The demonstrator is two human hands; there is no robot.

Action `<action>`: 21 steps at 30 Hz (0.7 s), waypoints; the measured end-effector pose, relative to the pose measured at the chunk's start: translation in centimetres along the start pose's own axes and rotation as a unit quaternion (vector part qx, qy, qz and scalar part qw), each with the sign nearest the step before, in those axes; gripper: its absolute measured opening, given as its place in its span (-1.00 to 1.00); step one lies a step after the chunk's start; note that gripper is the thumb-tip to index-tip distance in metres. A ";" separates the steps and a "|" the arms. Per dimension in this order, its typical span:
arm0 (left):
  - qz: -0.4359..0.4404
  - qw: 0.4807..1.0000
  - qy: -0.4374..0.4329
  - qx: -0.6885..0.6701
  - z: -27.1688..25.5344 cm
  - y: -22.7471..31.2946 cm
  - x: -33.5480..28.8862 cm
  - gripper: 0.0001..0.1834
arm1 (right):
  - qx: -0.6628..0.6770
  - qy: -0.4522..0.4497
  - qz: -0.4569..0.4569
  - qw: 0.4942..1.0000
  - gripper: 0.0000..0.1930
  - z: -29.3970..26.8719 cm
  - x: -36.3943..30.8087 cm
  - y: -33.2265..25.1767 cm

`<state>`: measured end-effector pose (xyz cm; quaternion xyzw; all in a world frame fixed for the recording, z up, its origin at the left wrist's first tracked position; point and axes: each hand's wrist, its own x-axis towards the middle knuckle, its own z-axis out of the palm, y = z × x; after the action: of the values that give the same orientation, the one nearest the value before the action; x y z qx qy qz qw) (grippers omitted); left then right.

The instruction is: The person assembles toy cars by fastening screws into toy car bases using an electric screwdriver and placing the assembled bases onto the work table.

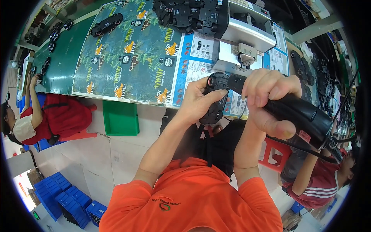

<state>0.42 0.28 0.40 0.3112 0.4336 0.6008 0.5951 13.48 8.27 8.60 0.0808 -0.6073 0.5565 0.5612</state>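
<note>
My left hand (195, 99) grips a black toy car body (219, 83) at the table's near edge, thumb pressed on its upper face and fingers behind it. My right hand (270, 91) is wrapped around a black corded electric screwdriver (307, 116), whose cable leaves its rear end at the right. The tool lies nearly level, and its squarish front end (236, 82) points at the car. Whether the tip touches the car cannot be made out. Just beyond both hands stands a pale metal machine (247, 27) with a small metal fixture (246, 54) at its front.
Several black car bodies (185, 17) are heaped at the far side, and a single car (107, 25) lies on the printed cardboard sheet (112, 58). More cars (303, 67) sit at the right. Co-workers sit at left and right. A green tray (120, 118) and blue crates (73, 201) are below.
</note>
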 end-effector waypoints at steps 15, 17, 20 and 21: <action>0.011 0.998 0.013 -0.052 -0.1 0.1 -0.3 -0.79 | -0.027 0.112 -0.064 0.991 -0.31 0.0 0.8 -1.6; -0.008 0.954 0.069 -0.290 -1.0 -0.1 0.3 -0.63 | -0.051 0.131 -0.087 0.986 -0.32 -2.3 2.0 -3.3; 0.023 0.948 0.054 -0.312 -1.7 0.3 -0.1 -0.45 | -0.079 0.159 -0.041 0.983 -0.50 -3.7 3.0 -2.9; 0.042 0.961 0.051 -0.267 -1.6 0.3 -0.2 -0.39 | -0.071 0.166 -0.022 0.983 -0.55 -3.5 3.2 -2.0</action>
<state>-1.16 -0.15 0.00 0.1277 0.2739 0.7343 0.6079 15.84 11.91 11.35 -0.0391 -0.5419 0.5054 0.6703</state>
